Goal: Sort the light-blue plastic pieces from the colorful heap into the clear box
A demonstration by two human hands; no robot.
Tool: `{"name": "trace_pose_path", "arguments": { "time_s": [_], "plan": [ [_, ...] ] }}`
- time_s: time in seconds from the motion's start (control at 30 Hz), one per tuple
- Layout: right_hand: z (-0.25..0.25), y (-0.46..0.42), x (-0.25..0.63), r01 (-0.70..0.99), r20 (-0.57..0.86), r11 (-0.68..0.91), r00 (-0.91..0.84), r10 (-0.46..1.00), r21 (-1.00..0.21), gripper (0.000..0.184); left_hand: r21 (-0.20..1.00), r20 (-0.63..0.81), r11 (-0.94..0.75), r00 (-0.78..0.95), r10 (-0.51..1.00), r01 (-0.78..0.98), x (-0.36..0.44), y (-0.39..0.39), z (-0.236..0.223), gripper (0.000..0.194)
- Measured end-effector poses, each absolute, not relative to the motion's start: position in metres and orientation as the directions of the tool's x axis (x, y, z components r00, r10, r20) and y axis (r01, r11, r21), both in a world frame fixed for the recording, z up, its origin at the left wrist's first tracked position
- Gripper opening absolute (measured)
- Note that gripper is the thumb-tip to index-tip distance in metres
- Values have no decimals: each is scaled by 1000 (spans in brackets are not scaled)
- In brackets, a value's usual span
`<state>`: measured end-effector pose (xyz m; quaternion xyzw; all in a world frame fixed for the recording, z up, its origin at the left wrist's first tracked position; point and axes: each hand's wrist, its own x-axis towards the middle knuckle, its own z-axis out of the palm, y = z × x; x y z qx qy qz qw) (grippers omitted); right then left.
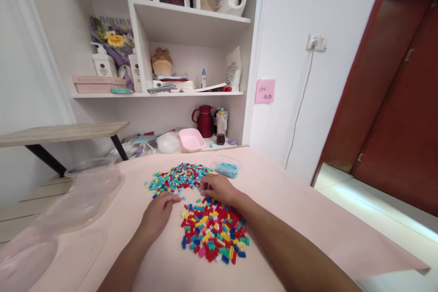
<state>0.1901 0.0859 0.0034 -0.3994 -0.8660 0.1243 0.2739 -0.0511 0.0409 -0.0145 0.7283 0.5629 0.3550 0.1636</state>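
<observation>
**Right hand [219, 187] nearest the tub [214, 163]**

The tub, holding light-blue pieces [227, 170], lies just beyond the right hand and slightly to its right, its longer side running roughly left to right. The left hand [159, 212] is farther off, its fingertips pointing rightward into the gap between the far pile [181, 175] and the near pile [214, 230] of mixed-colour bricks. The right hand's fingers curl down by the far pile's right end, tips bunched (whether they pinch a piece, I cannot tell). The left hand's fingers lie close together; anything between them is too small to make out.
</observation>
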Motion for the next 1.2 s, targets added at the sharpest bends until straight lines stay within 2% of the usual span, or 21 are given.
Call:
{"name": "trace_pose_path", "arguments": {
  "time_s": [0.2, 0.47, 0.6, 0.77, 0.9, 1.1, 1.2],
  "plan": [
    [10, 89, 200, 650, 452, 637, -460, 764, -415, 9, 639, 333, -321, 125, 934, 699, -52, 41, -12, 36],
    [30, 105, 248, 711, 689, 497, -26, 725, -497, 7, 645, 340, -323, 118, 933, 692, -53, 44, -15, 35],
    [25, 109, 261, 764, 687, 366, 136, 714, -532, 9, 643, 335, -324, 126, 934, 693, -53, 43, -14, 35],
    [17, 110, 264, 769, 662, 315, 182, 727, -556, 16, 643, 331, -321, 126, 935, 695, -52, 41, -12, 36],
    [15, 108, 250, 734, 660, 406, 77, 747, -544, 20, 639, 331, -322, 127, 935, 698, -51, 40, -13, 36],
    [6, 90, 200, 574, 550, 678, -416, 724, -459, 23, 628, 323, -339, 162, 932, 700, -51, 37, -14, 37],
    [-1, 85, 184, 559, 495, 727, -536, 684, -399, 31, 622, 323, -349, 176, 930, 701, -51, 35, -14, 37]
  ]
}}
